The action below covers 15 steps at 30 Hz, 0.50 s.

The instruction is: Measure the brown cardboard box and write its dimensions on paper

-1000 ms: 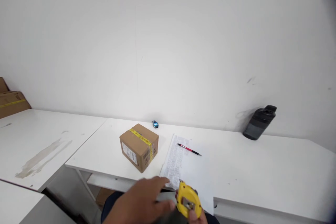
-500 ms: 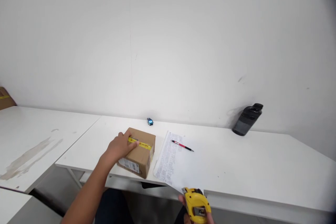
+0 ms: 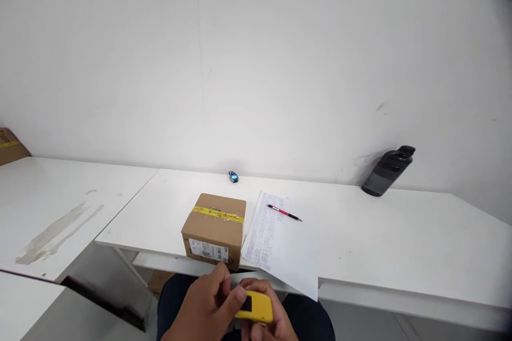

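Observation:
My right hand (image 3: 280,325) grips a yellow tape measure (image 3: 261,306) low in the view, in front of the desk edge and over my lap. My left hand (image 3: 206,303) is closed at the tape measure's left end, with its thumb against the casing. Whether the metal blade is pulled out is hidden by the fingers. Just beyond my left hand, a cardboard box (image 3: 218,228) with yellow tape and a white label stands at the desk's front edge, untouched by either hand.
Right of the box lies a written sheet of paper (image 3: 288,256), overhanging the edge, with a red and black pen (image 3: 285,212) on it. A wristwatch (image 3: 233,177) sits near the wall. A dark bottle (image 3: 386,173) stands farther right. Another box (image 3: 12,146) is at far left.
My left hand has let go of the box and come down to the tape measure. My right hand has brought the tape measure leftward and turned it. The box has been turned slightly.

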Tool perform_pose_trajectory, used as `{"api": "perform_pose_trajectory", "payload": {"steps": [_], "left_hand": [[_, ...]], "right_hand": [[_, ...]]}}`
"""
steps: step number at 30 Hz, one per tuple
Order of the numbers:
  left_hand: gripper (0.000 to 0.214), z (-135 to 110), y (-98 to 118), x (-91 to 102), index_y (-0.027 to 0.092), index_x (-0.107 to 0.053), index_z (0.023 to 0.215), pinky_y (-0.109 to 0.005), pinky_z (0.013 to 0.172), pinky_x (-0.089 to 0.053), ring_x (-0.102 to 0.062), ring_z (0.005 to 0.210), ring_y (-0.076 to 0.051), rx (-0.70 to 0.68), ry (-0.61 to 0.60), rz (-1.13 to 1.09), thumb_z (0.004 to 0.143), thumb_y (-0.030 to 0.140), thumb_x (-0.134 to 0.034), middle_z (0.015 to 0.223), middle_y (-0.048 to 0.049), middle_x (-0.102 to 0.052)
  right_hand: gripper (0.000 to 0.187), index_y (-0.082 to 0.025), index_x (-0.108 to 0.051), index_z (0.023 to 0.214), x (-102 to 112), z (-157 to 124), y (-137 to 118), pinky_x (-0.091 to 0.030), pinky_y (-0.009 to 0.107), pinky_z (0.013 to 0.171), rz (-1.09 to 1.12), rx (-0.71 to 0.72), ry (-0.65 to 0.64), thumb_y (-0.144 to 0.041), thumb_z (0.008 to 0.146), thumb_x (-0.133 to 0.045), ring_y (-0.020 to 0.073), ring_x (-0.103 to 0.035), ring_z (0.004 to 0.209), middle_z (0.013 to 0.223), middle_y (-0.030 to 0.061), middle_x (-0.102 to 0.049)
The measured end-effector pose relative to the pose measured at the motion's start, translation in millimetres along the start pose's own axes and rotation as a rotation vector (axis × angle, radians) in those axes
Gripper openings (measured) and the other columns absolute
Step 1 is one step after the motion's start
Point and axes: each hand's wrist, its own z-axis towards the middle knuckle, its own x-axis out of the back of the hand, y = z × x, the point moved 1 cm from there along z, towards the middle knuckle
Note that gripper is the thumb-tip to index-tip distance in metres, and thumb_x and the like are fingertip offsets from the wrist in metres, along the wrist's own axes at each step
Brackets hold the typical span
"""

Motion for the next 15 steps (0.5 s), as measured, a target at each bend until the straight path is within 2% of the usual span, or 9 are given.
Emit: {"api": "perform_pose_trajectory", "payload": {"steps": [3, 6, 8, 10, 12, 13, 15], "left_hand": [[0.049, 7.1, -11.1, 5.5, 0.021, -0.043, 0.073, -0.025, 0.058, -0.029, -0.043, 0.064, -0.014, 0.025, -0.119, -0.081, 0.087, 0.068, -0.046, 0.068, 0.0029, -0.048], [0.053, 7.4, -17.9, 1.7, 0.02, -0.044, 0.071, -0.025, 0.059, -0.029, -0.041, 0.063, -0.012, -0.011, -0.288, -0.212, 0.09, 0.069, -0.038, 0.065, 0.0031, -0.045], [0.055, 4.7, -19.8, -5.8, 0.02, -0.043, 0.07, -0.024, 0.057, -0.029, -0.039, 0.058, -0.011, -0.007, -0.377, -0.334, 0.091, 0.07, -0.035, 0.062, 0.0036, -0.043], [0.054, 3.9, -21.6, -7.0, 0.02, -0.044, 0.072, -0.023, 0.053, -0.028, -0.036, 0.054, -0.009, 0.024, -0.402, -0.441, 0.087, 0.071, -0.042, 0.06, 0.0046, -0.042], [0.054, 8.0, -26.2, 8.1, 0.02, -0.046, 0.073, -0.022, 0.051, -0.029, -0.036, 0.052, -0.009, 0.062, -0.327, -0.543, 0.079, 0.072, -0.055, 0.058, 0.0047, -0.044], [0.054, 11.8, -31.1, 23.0, 0.02, -0.048, 0.071, -0.022, 0.052, -0.031, -0.038, 0.053, -0.009, 0.077, -0.23, -0.588, 0.076, 0.072, -0.061, 0.058, 0.004, -0.046], [0.053, 20.1, -48.0, 65.4, 0.019, -0.051, 0.065, -0.023, 0.053, -0.037, -0.043, 0.055, -0.011, 0.106, 0.068, -0.67, 0.069, 0.068, -0.069, 0.057, 0.0022, -0.05]], "right_hand": [[0.056, -0.029, -0.064, 0.103, -3.8, 2.9, -9.0, -0.04, 0.022, 0.048, -0.077, 0.019, -0.053, -0.057, 0.059, -0.085, 0.0069, -0.05, 0.055, 0.114, 0.0057, -0.056], [0.055, -0.028, -0.066, 0.103, -0.4, 3.6, -13.7, -0.043, 0.023, 0.053, -0.142, 0.056, -0.092, -0.055, 0.06, -0.086, 0.0108, -0.053, 0.063, 0.111, 0.0068, -0.059], [0.057, -0.026, -0.065, 0.103, 7.2, 4.5, -14.3, -0.042, 0.022, 0.052, -0.124, 0.059, -0.063, -0.055, 0.059, -0.087, 0.0109, -0.053, 0.061, 0.107, 0.007, -0.064], [0.06, -0.025, -0.062, 0.103, 22.7, 5.1, -18.2, -0.039, 0.021, 0.047, -0.089, 0.041, 0.037, -0.056, 0.058, -0.087, 0.0089, -0.05, 0.053, 0.103, 0.0071, -0.067], [0.059, -0.024, -0.061, 0.105, 49.6, 3.0, -30.4, -0.036, 0.021, 0.044, -0.083, 0.046, 0.198, -0.055, 0.061, -0.086, 0.0075, -0.047, 0.047, 0.092, 0.0052, -0.069], [0.058, -0.024, -0.061, 0.105, 67.4, -0.2, -40.4, -0.035, 0.021, 0.043, -0.093, 0.075, 0.302, -0.053, 0.062, -0.086, 0.0077, -0.046, 0.046, 0.084, 0.0035, -0.068], [0.055, -0.025, -0.062, 0.106, 109.1, -12.9, -66.0, -0.036, 0.022, 0.043, -0.141, 0.162, 0.543, -0.05, 0.063, -0.086, 0.01, -0.047, 0.048, 0.074, 0.0012, -0.064]]}}
